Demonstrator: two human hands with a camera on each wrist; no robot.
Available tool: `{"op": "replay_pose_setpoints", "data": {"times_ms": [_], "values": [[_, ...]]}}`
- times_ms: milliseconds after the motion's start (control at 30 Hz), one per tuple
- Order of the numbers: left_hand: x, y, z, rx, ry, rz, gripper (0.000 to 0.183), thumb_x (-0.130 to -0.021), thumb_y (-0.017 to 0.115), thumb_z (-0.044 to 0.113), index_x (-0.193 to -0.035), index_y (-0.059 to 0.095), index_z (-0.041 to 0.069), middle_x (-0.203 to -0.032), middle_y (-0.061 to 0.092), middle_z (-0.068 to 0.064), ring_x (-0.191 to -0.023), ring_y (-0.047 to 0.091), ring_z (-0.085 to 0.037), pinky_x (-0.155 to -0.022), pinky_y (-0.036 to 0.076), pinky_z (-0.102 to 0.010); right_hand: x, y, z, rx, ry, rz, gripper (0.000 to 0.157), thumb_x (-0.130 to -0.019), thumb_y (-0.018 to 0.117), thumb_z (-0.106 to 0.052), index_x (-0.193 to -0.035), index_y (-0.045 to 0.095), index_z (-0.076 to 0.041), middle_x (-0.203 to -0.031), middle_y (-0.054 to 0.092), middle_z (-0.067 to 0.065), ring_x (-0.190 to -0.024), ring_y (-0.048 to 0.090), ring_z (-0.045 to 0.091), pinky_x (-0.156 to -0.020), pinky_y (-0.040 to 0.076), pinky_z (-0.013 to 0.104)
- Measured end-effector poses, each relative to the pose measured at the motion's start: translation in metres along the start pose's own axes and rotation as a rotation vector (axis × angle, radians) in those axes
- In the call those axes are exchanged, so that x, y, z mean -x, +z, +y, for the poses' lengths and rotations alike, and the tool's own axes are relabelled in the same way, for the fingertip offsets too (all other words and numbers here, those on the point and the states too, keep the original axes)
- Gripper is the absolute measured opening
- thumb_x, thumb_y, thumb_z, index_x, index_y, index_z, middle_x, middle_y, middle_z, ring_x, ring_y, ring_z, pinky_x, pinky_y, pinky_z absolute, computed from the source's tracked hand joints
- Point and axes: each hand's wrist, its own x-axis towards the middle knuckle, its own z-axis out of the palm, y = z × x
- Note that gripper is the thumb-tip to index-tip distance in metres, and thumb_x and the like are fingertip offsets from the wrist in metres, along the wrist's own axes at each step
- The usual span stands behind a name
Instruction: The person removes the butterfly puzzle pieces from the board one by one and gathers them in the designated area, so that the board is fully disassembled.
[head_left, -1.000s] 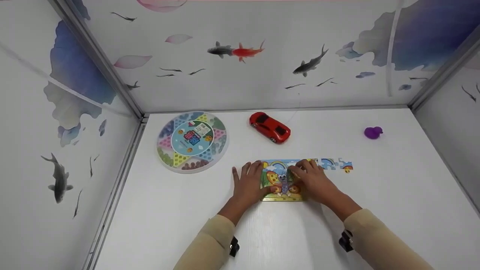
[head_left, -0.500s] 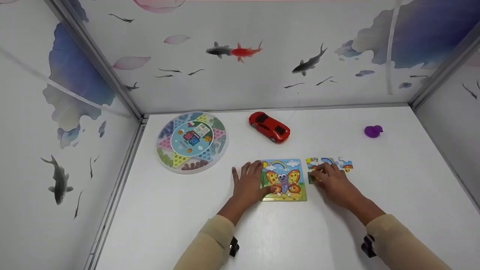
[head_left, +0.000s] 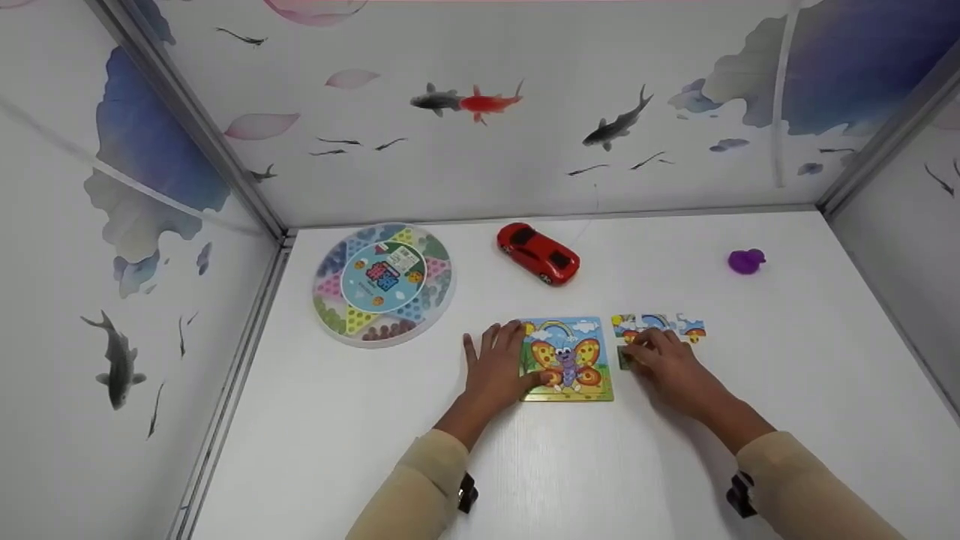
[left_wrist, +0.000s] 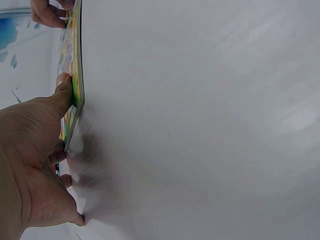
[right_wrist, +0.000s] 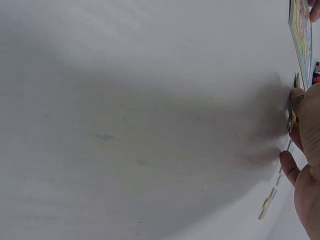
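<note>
A square butterfly jigsaw puzzle (head_left: pixel 586 352) lies flat on the white table. My left hand (head_left: pixel 495 375) rests along its left side, fingers spread and fairly straight, the thumb (left_wrist: pixel 64 92) pressing on its face near the front edge. Right of the board, my right hand (head_left: pixel 671 371) pinches a puzzle piece (right_wrist: pixel 292 120) low over the table, and the fingers hide most of it. A dark green piece (head_left: pixel 623 358) shows beside these fingertips. Behind them is a row of loose pieces, among them a rainbow piece (head_left: pixel 654 322) and a piece at the right end (head_left: pixel 691 328).
A round Chinese checkers box (head_left: pixel 384 285) stands at the back left. Behind the puzzle sits a red toy car (head_left: pixel 538 253), and a purple toy duck (head_left: pixel 745 261) is at the back right. Printed walls (head_left: pixel 480 165) enclose the back and sides.
My right hand has moved from over the puzzle to the loose pieces on the right, uncovering the butterfly picture, and now pinches a piece there. My left hand stays in place.
</note>
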Motion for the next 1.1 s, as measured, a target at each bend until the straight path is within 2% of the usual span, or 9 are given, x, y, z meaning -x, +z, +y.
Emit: {"op": "replay_pose_setpoints", "data": {"times_ms": [367,567,733,900,1100], "values": [[0.000,-0.001,0.000,0.001,-0.003,-0.007,0.096,-0.097,0.076,0.066,-0.172,0.039,0.019,-0.177,0.038,-0.001,-0.168,0.028,-0.031,-0.135,0.012,-0.076,0.002,-0.001,-0.001,-0.018,0.023,-0.009,0.039,-0.103,0.075,-0.003,-0.141,0.074,-0.014,-0.136,0.061,0.013,-0.125,0.057,0.035,-0.111,0.052,0.062],[0.003,-0.001,0.001,0.004,-0.005,-0.009,0.096,-0.096,0.076,0.066,-0.172,0.039,0.019,-0.177,0.039,-0.001,-0.168,0.029,-0.031,-0.135,0.012,-0.076,0.003,0.000,-0.003,-0.043,0.044,-0.026,0.039,-0.103,0.078,-0.010,-0.142,0.073,-0.015,-0.140,0.060,0.011,-0.128,0.056,0.034,-0.113,0.051,0.063],[0.004,-0.001,0.001,0.008,0.000,0.007,0.096,-0.096,0.078,0.065,-0.171,0.041,0.018,-0.176,0.041,-0.001,-0.166,0.031,-0.031,-0.135,0.014,-0.076,0.002,0.001,-0.003,-0.038,0.026,0.003,0.035,-0.103,0.079,-0.014,-0.139,0.075,-0.016,-0.140,0.062,0.012,-0.126,0.057,0.034,-0.109,0.048,0.064],[0.001,0.000,0.001,-0.014,-0.005,0.000,0.097,-0.095,0.076,0.069,-0.171,0.040,0.021,-0.177,0.039,0.000,-0.167,0.030,-0.031,-0.135,0.013,-0.076,-0.007,0.002,-0.011,0.011,0.025,0.023,0.035,-0.104,0.079,-0.023,-0.138,0.074,-0.014,-0.142,0.065,0.012,-0.134,0.057,0.039,-0.107,0.047,0.069],[0.000,-0.002,0.001,-0.018,-0.008,-0.007,0.096,-0.096,0.075,0.068,-0.172,0.039,0.021,-0.178,0.038,0.000,-0.168,0.029,-0.030,-0.135,0.012,-0.075,-0.029,0.009,-0.035,0.011,0.029,-0.031,0.042,-0.106,0.076,-0.036,-0.143,0.072,-0.017,-0.147,0.064,0.009,-0.141,0.055,0.038,-0.114,0.044,0.071]]}}
